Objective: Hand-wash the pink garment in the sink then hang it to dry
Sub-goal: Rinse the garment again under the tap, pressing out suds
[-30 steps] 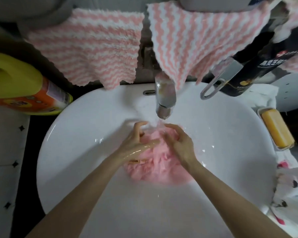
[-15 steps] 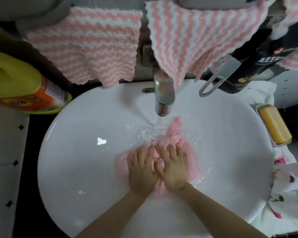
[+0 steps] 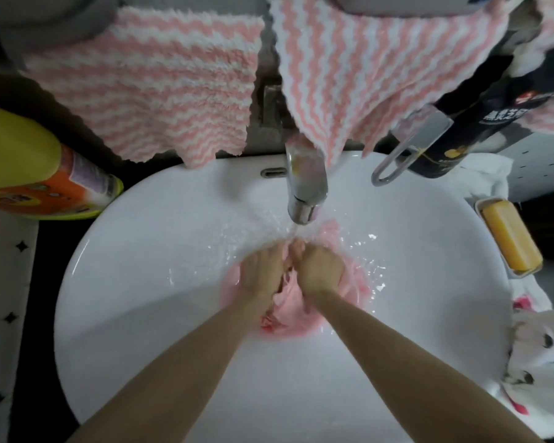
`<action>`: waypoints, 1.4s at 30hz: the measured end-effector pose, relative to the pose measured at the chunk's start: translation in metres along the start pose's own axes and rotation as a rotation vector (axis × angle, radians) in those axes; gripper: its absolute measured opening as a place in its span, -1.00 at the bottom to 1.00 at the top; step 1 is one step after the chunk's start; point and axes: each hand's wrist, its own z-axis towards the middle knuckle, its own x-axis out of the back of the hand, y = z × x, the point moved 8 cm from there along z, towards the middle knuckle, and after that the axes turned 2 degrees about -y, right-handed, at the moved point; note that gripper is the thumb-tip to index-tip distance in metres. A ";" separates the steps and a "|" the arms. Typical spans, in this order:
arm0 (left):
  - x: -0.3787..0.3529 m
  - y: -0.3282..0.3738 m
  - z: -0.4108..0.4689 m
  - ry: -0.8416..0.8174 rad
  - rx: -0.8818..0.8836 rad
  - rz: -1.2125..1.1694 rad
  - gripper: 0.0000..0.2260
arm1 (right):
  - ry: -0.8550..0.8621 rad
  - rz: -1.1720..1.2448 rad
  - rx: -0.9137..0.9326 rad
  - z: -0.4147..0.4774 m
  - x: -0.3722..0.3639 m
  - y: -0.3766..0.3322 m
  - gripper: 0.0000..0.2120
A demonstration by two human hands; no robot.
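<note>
The white sink (image 3: 115,314) holds the wet pink garment (image 3: 290,321), with a yellow jug (image 3: 20,167) beside its left rim and a soap dish (image 3: 479,206) at its right.

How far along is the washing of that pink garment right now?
Done: the pink garment is wet in the sink. In hand: the left hand and right hand grip it, bunched, under the running tap. Left: finish washing, wring it out and hang it; it is not hung yet.
</note>
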 end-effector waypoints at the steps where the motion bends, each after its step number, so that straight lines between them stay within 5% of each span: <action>1: 0.007 -0.005 -0.001 -0.034 0.044 -0.160 -0.83 | -0.072 0.157 -0.066 0.000 0.006 0.006 -0.62; 4: 0.049 -0.014 -0.028 -0.033 0.066 -0.685 -0.62 | -0.090 0.597 -0.138 -0.019 0.044 0.024 -0.75; 6: 0.062 -0.017 -0.053 -0.052 0.068 -0.920 -0.52 | -0.006 0.531 -0.094 -0.044 0.064 0.035 -0.84; 7: 0.063 -0.018 -0.063 -0.020 0.050 -0.845 -0.48 | 0.066 0.367 -0.019 -0.056 0.068 0.034 -0.79; 10: 0.033 -0.006 -0.087 0.087 -0.157 -0.114 -0.21 | 0.055 0.032 0.173 -0.078 0.034 0.017 -0.35; 12: -0.001 -0.005 -0.097 0.078 -0.138 0.026 -0.15 | -0.027 -0.062 0.204 -0.078 0.000 0.015 -0.35; 15: -0.020 -0.004 -0.098 0.136 -0.062 0.078 -0.19 | -0.022 -0.226 0.242 -0.071 -0.023 0.020 -0.41; 21: -0.012 0.004 -0.074 0.487 -0.134 0.149 -0.69 | 0.146 -0.203 0.324 -0.037 -0.018 0.007 -0.55; 25: -0.005 0.000 -0.036 0.454 -0.126 0.088 -0.87 | 0.202 -0.114 0.261 -0.007 -0.014 -0.002 -0.62; 32: 0.013 -0.005 0.002 -0.052 0.029 -0.048 -0.77 | 0.032 -0.013 0.029 0.015 0.009 -0.013 -0.56; 34: 0.031 -0.011 -0.006 -0.031 0.059 -0.229 -0.76 | -0.025 0.275 -0.026 0.008 0.022 -0.003 -0.55; 36: 0.060 -0.002 -0.033 0.109 -0.116 -0.306 -0.69 | 0.022 0.352 0.054 -0.011 0.041 0.004 -0.52; 39: 0.049 0.005 -0.079 0.234 -0.402 -0.212 -0.48 | 0.149 0.145 0.308 -0.047 0.042 0.008 -0.52; 42: 0.000 -0.008 -0.092 0.188 -0.316 0.039 -0.35 | 0.033 -0.050 0.341 -0.059 0.000 0.014 -0.47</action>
